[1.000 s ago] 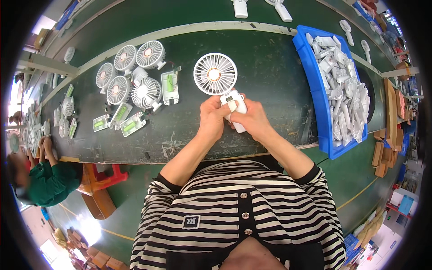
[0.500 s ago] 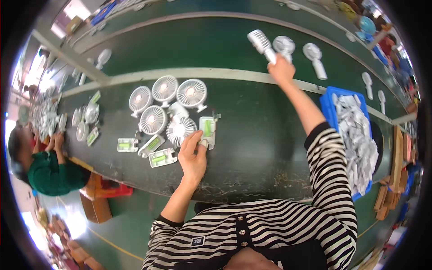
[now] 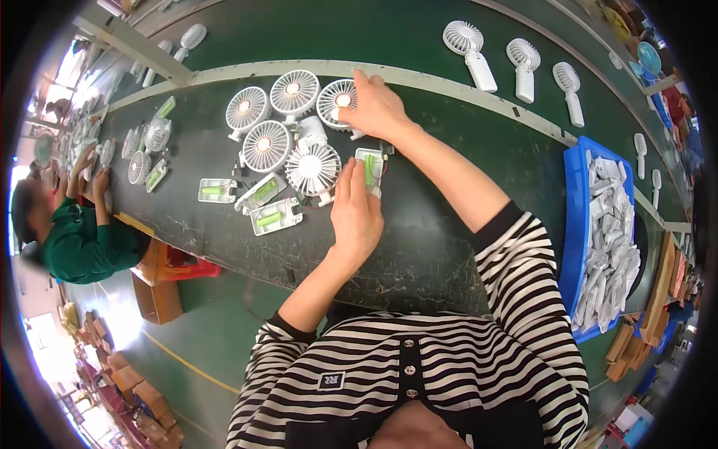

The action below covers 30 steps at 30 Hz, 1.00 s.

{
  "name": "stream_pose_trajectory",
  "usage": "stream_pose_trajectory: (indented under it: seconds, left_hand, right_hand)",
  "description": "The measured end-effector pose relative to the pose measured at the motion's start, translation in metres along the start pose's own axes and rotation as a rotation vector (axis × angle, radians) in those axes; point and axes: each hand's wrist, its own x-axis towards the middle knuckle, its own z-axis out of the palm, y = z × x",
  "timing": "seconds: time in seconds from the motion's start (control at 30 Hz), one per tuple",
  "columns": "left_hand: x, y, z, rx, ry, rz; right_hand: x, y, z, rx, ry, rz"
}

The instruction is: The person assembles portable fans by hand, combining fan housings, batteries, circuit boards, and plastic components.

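My left hand (image 3: pixel 357 217) is around the lower end of an open white handle half (image 3: pixel 379 166) with a green battery (image 3: pixel 369 168), fingers along one side and thumb on the other. Its fingertips lie beside a white fan head (image 3: pixel 313 170). My right hand (image 3: pixel 380 111) has its fingers over the right rim of another round fan head (image 3: pixel 334 101), thumb on its front. Three more fan heads stand close by, among them one at the back (image 3: pixel 294 91). Open handle halves with green batteries, such as the nearest one (image 3: pixel 275 216), lie in front of them.
Beyond a pale rail (image 3: pixel 449 93), assembled handheld fans (image 3: pixel 479 67) lie on a green surface. A blue bin (image 3: pixel 572 217) full of wrapped white pieces stands at the right. More fan parts (image 3: pixel 153 142) lie leftward, near a co-worker in green (image 3: pixel 82 239).
My right hand has let go of a handheld fan beyond the rail and come back left to a fan head. My left hand stays at the handle half. The whole view has shifted.
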Motion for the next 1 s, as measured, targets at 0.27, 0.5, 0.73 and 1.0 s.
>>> stream_pose_trajectory:
  seconds: [0.27,0.5,0.73,1.0]
  left_hand:
    - [-0.005,0.011,0.001,0.094,0.033,0.040]
    - [-0.032,0.040,-0.027,0.094,-0.350,-0.020]
    - [-0.009,0.070,-0.037,0.038,-0.452,0.458]
    - [0.017,0.079,0.012,0.110,-0.797,0.664]
  right_hand:
    - [-0.037,0.035,0.008,0.257,0.162,0.138]
    - [-0.138,0.093,-0.041,1.505,0.501,0.432]
    - [-0.233,0.134,-0.061,1.827,0.499,0.208]
    - [-0.248,0.129,-0.052,2.069,0.417,0.102]
